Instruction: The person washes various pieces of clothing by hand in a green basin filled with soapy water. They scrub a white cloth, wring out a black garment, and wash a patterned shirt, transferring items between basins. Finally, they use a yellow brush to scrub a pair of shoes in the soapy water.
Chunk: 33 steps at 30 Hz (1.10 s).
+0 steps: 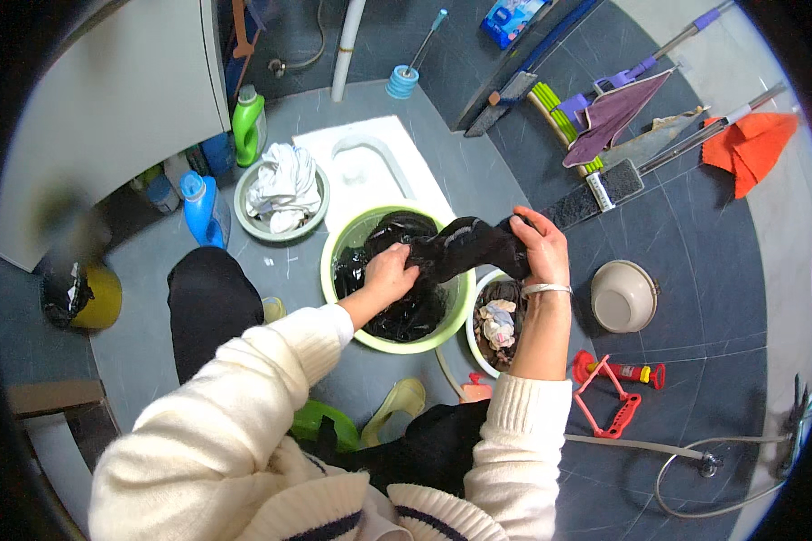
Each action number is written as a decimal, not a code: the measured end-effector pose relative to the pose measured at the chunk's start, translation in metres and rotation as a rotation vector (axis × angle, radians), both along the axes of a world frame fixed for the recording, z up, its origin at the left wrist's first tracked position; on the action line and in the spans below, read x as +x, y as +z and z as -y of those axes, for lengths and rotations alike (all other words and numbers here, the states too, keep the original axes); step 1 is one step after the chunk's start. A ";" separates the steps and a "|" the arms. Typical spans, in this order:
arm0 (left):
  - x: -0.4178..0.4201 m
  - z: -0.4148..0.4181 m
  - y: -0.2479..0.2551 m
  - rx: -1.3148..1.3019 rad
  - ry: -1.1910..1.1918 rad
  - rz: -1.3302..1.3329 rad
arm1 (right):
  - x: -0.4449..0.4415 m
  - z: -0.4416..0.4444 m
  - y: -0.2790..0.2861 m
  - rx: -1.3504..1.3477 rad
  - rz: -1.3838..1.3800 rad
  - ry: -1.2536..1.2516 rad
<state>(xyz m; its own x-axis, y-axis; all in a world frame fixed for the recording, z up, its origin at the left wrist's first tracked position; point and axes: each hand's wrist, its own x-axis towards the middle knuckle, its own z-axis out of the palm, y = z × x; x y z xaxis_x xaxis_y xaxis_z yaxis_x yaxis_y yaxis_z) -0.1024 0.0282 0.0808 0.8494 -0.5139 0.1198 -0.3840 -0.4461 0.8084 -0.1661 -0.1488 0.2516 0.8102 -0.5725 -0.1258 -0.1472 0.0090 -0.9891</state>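
A wet black garment (474,247) stretches between my two hands over a light-green plastic basin (330,291). My left hand (387,274) grips it above the middle of the basin. Past the basin's right rim, my right hand (545,247) grips the raised end; a bracelet circles that wrist. More dark wet cloth (406,318) lies in water in the basin. Partly under my right forearm, a smaller white-rimmed basin (475,341) holds dark cloth and a pale patterned bundle (499,323).
A bowl of white laundry (284,186) stands beside a squat toilet (413,162). Blue (204,209) and green (247,128) detergent bottles are at left. Mops (568,128) lean at upper right. A beige bucket (624,297), red plunger (619,372) and hose (636,443) are at right.
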 end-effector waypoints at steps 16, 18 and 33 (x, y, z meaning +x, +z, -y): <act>0.103 -0.014 -0.063 0.275 -0.052 0.165 | -0.009 0.040 -0.213 -0.772 -0.644 0.340; 0.102 -0.010 -0.095 0.347 -0.275 0.150 | -0.009 0.027 -0.255 -0.932 -0.614 0.452; 0.101 0.051 -0.168 1.007 -0.578 0.057 | 0.039 0.038 -0.335 -0.748 -1.153 0.492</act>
<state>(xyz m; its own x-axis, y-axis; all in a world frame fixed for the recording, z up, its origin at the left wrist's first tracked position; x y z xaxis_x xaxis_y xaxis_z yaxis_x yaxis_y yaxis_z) -0.0014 -0.0228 -0.0869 0.4640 -0.7079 -0.5325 -0.7646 -0.6236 0.1628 -0.1268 -0.1873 -0.0831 0.5970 -0.4955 -0.6310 -0.6817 -0.7280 -0.0734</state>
